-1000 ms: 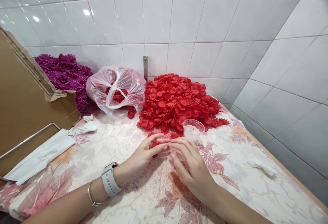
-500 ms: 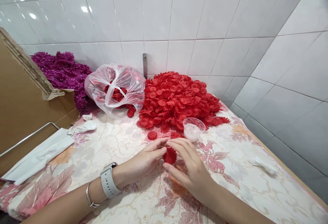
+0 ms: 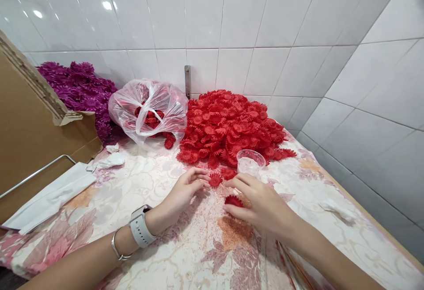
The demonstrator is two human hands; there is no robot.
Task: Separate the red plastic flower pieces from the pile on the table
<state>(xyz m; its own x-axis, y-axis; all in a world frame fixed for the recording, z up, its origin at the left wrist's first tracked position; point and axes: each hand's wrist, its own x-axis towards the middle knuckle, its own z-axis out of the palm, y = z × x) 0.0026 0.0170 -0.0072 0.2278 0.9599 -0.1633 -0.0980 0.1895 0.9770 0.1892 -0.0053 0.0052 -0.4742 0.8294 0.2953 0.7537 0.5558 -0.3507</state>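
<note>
My right hand (image 3: 261,204) pinches a small red fabric flower (image 3: 233,200) just above the flowered tablecloth (image 3: 165,237). My left hand (image 3: 183,190), with a white watch on the wrist, reaches with curled fingers to another red flower (image 3: 215,179) lying flat on the cloth and touches its edge. A big heap of red flowers (image 3: 232,126) rises just behind both hands. A small clear plastic cup (image 3: 250,162) stands at the front of the heap, close to my right fingers.
A clear plastic bag (image 3: 149,111) with red flowers sits left of the heap. Purple flowers (image 3: 82,91) are piled in the back left corner. A cardboard box (image 3: 29,126) and white paper (image 3: 49,197) lie left. White tiled walls close the back and right.
My hands have come apart. The right hand has carried one red flower to the right and towards me; the left has moved forward to a flower lying on the cloth.
</note>
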